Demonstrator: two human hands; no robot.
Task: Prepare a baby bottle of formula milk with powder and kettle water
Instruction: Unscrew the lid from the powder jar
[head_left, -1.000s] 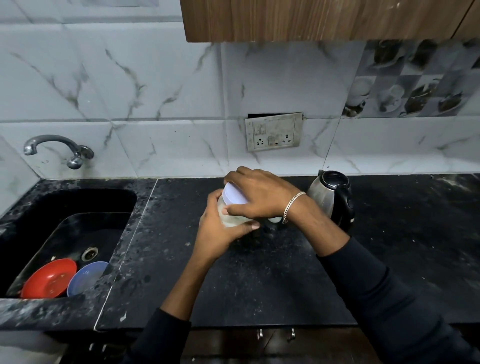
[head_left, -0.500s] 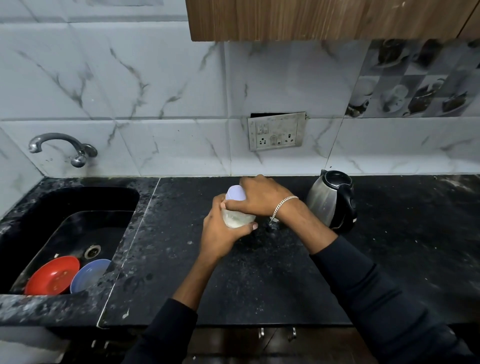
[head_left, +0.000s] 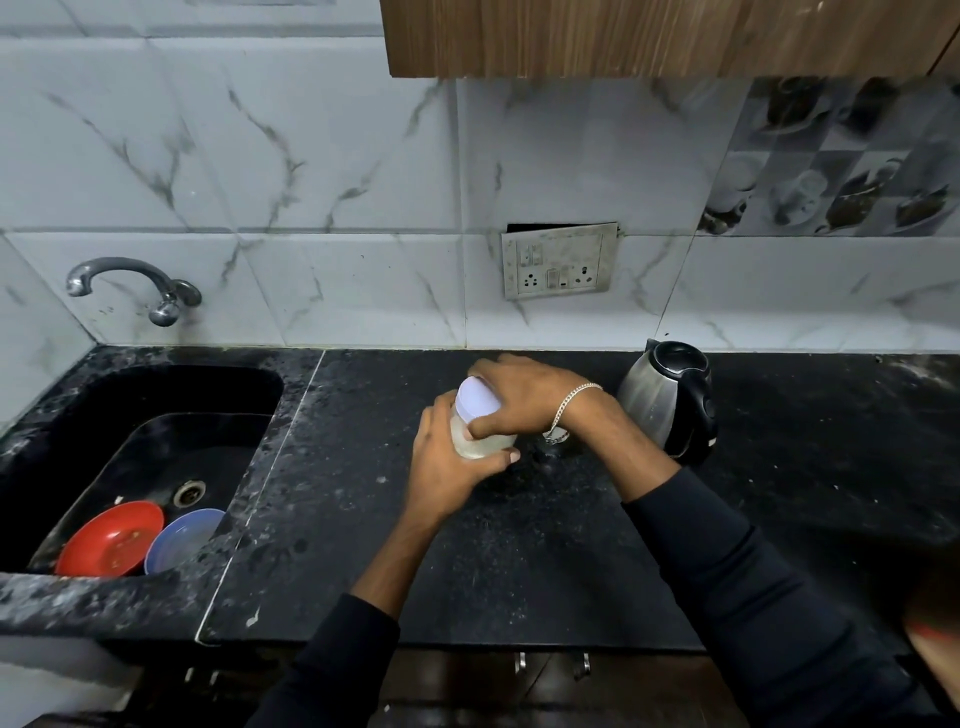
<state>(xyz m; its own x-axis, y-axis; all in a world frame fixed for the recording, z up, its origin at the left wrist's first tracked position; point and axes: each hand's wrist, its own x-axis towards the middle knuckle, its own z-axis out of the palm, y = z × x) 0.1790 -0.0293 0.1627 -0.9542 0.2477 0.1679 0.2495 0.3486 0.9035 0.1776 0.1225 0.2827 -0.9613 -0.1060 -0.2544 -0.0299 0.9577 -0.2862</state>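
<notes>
A small clear container (head_left: 480, 441) with pale powder inside and a white lid (head_left: 475, 400) is held tilted over the black counter (head_left: 519, 561). My left hand (head_left: 447, 467) grips its body from the left and below. My right hand (head_left: 524, 397) is curled round the lid from the right, a silver bracelet on its wrist. A steel kettle (head_left: 670, 400) with a black lid and handle stands on the counter just right of my right wrist. A small object behind my right wrist is mostly hidden.
A black sink (head_left: 156, 467) at the left holds a red bowl (head_left: 111, 540) and a blue bowl (head_left: 182, 538). A tap (head_left: 135, 283) juts from the tiled wall above it. A socket plate (head_left: 561, 267) is on the wall; a wooden cabinet (head_left: 665, 36) hangs overhead.
Both hands with the container have moved slightly farther from me toward the wall. The grip on body and lid is the same.
</notes>
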